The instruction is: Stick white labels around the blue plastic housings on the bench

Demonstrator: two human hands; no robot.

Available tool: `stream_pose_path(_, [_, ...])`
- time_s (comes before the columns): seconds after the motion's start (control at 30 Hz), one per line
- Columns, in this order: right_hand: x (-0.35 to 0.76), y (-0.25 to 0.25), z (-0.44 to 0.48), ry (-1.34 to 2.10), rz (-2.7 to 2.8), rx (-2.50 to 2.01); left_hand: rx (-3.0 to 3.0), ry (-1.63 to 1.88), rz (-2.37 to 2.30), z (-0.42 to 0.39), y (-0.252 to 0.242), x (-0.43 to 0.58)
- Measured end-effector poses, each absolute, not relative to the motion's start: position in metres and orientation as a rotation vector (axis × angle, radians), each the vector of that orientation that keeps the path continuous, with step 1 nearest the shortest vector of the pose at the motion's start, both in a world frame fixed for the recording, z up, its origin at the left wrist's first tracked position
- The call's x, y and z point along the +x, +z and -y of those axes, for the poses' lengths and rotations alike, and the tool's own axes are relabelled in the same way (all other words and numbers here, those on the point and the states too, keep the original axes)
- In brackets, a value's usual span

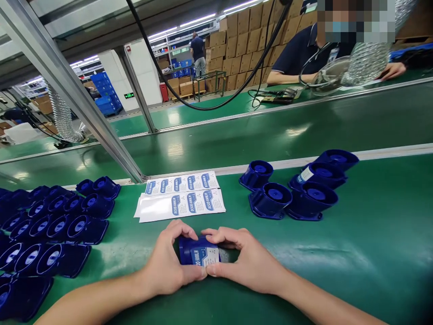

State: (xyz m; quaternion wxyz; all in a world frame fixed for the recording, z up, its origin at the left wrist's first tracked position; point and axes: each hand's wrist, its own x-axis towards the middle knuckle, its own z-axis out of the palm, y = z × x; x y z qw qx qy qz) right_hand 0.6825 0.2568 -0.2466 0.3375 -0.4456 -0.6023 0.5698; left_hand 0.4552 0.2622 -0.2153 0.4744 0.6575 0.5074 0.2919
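Note:
Between my two hands is a blue plastic housing (186, 252) with a blue-and-white label (210, 256) on its side. My left hand (171, 259) wraps its left end, the thumb along the label's lower edge. From the right, my right hand (245, 259) grips it with fingers on top and thumb on the label's lower corner. Both thumb tips nearly meet. The housing's underside is hidden. Just beyond my hands lie label sheets (157, 207), the front one partly bare of labels.
Rows of blue housings (81, 228) stand at the left. Several more housings (275, 194) are grouped at the back right, one with a label. A metal post (84, 108) rises behind the sheets. Across the line sits a co-worker (297, 54) beside a foil duct (368, 61).

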Motion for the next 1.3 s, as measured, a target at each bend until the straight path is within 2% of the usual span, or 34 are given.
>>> stream_pose_path(0.17, [0.686,-0.253,-0.26,1.403,1.608,-1.183,1.826,0.738,-1.17,-0.266,-0.214,0.454])
stream_pose_path(0.67, [0.683,-0.239,-0.258,1.756,1.28,-1.185,1.881,0.87,-1.11,-0.261,-0.22,0.457])
stream_pose_path(0.97, [0.683,-0.239,-0.263,1.852,1.179,-1.192,1.98,0.863,-1.162,-0.254,-0.217,0.463])
stream_pose_path(1.3, [0.684,-0.245,-0.273,1.799,1.205,-1.138,2.013,0.964,-1.158,-0.254,-0.225,0.465])
